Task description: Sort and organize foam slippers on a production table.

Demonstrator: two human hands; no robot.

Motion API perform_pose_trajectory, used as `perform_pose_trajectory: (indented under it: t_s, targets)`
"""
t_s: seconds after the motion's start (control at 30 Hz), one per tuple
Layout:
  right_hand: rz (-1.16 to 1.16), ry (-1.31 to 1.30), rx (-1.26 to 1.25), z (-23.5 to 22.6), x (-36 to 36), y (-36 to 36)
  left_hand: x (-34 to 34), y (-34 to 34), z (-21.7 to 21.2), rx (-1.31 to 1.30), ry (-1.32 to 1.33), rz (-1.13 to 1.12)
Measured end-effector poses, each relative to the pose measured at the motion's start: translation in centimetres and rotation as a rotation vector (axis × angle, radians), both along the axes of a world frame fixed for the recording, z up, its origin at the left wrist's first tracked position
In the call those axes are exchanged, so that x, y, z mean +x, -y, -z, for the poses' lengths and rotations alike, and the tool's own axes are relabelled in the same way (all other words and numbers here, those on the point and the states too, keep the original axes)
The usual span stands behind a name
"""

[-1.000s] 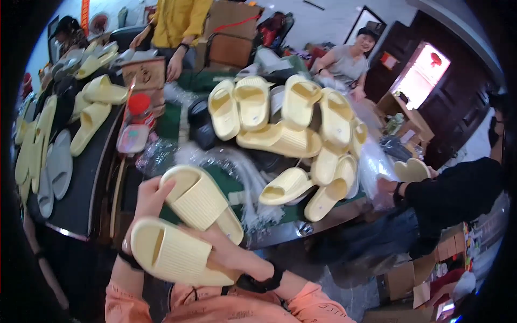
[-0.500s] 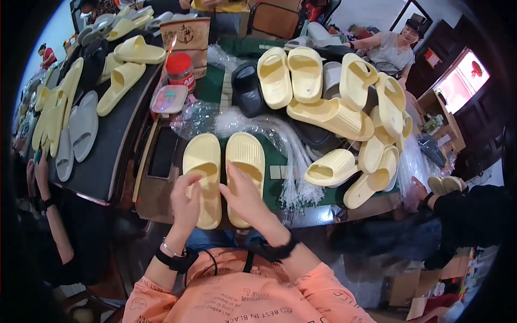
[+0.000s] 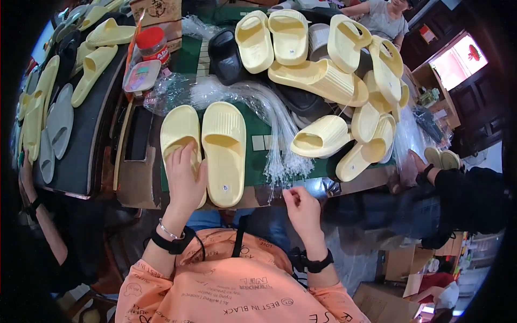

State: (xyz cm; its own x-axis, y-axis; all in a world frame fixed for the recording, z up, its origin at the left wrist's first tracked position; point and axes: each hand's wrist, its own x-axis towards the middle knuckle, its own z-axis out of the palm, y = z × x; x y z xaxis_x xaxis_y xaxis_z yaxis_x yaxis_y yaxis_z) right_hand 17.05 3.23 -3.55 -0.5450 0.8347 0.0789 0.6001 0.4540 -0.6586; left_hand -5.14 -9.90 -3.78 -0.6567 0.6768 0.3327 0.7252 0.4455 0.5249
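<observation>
Two pale yellow slide slippers lie side by side before me, toes pointing away. My left hand [image 3: 184,173] rests on the left slipper [image 3: 180,123], fingers stretched toward its strap opening and thumb apart; it covers much of the footbed. Beside it, the right slipper [image 3: 224,156] lies untouched, a small round sticker on its heel. At the table's front edge, my right hand [image 3: 304,210] has thumb and forefinger pinched together, just below the loose ends of a bundle of thin clear plastic strands [image 3: 280,134]. Whatever sits in that pinch is too small to make out.
A heap of yellow slippers [image 3: 318,81] with some black ones fills the table's right side. At left stand a red-lidded jar [image 3: 152,44], a small plastic box [image 3: 142,76] and a dark table [image 3: 102,113] bearing more slippers. Other people work on both sides.
My right hand has left the right slipper and moved right to the strand ends, its fingers now pinched. My left hand stays at the left slipper. The whole view has shifted.
</observation>
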Motion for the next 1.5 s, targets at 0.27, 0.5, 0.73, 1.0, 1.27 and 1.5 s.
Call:
perform_pose_trajectory:
  t_s: [0.27, 0.5, 0.73, 1.0, 1.27, 1.5]
  targets:
    - [-0.107, -0.053, 0.311, -1.3, -0.6, 0.8, 7.6, -1.4, -2.3, 0.198, 0.96, 0.377]
    - [-0.426, -0.247, 0.342, -1.7, -0.9, 3.9, 8.6, -5.0, -1.9, 0.204, 1.186, 0.494]
    - [-0.118, -0.665, -1.163, -3.7, -4.7, 1.3, 8.5, -1.4, -4.9, 0.008, 0.755, 0.546]
    - [-0.109, 0.049, -0.087, -3.7, -6.2, -2.2, 2.9, 6.1, -12.6, -0.044, 1.12, 1.394]
    - [-0.522, -0.4, 0.082, -9.6, -5.5, 4.2, -1.0, 6.4, -10.4, -0.277, 0.688, 0.733]
    - [-0.668, -0.11, -1.154, -4.3, -6.6, 7.1, -3.4, 4.5, -9.5, -0.397, 0.608, 0.733]
